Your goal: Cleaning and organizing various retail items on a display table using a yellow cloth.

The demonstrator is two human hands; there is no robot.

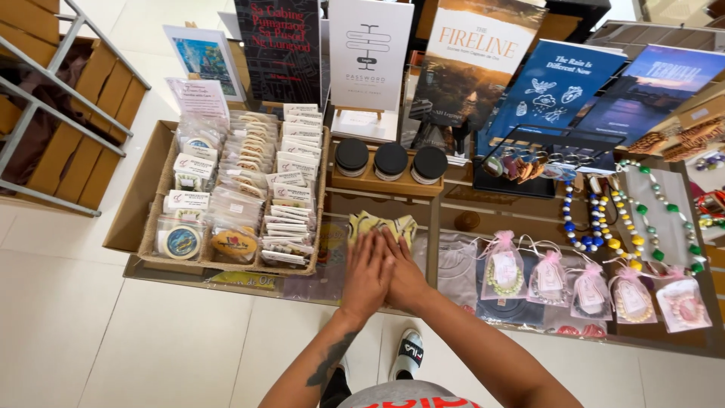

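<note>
My left hand [368,273] overlaps my right hand [404,278] — both flat, grip released, pressing the yellow folded cloth [381,225] smooth on the surface [529,219]; it lies neat beside the wicker tray [321,198].

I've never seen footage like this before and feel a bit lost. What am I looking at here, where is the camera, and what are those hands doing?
There is no machine here: the one picture comes from a camera worn on a person's head, looking down at their own two bare hands. The left hand and right hand are pressed together, one over the other, flat against a folded yellow patterned cloth on a display table. Neither hand grips anything. To the left is a woven tray of small packets and cards. Behind the cloth stand three black-lidded jars, with books propped upright further back. To the right lie bead necklaces and small gift bags with pink ribbon.
</note>
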